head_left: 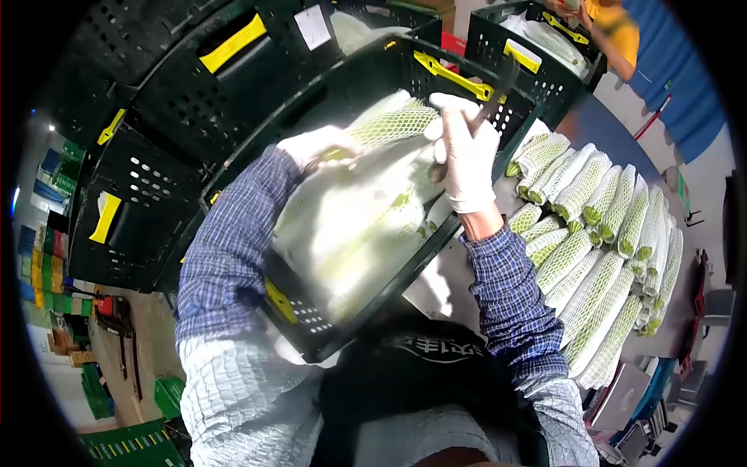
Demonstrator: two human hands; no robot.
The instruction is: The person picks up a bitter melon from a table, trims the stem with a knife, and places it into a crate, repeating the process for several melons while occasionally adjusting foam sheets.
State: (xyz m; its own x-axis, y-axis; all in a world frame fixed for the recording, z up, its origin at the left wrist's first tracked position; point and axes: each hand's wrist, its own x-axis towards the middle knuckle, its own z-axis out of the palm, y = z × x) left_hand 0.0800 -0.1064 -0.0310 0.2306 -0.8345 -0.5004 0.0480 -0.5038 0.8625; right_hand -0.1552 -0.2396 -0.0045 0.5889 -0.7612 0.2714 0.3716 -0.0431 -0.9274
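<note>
Long pale-green vegetables in white foam net sleeves (pixel 397 124) lie in a dark green crate (pixel 373 300) in front of me. A sheet of translucent plastic (pixel 342 210) covers much of the crate's load, with bright glare on it. My left hand (pixel 323 146), in a white glove, has its fingers curled round the near end of a netted vegetable at the crate's far left. Over the crate's right side, my gloved right hand (pixel 469 152) is closed round what looks like a knife (pixel 504 84), its dark blade pointing up and away.
Several netted vegetables (pixel 599 272) lie in rows on the table to the right. Dark crates (pixel 148 183) with yellow handles stand at the left and back. Another loaded crate (pixel 537 74) stands at the back right, near a person in yellow (pixel 615 35). A pallet jack (pixel 117 319) is at the left.
</note>
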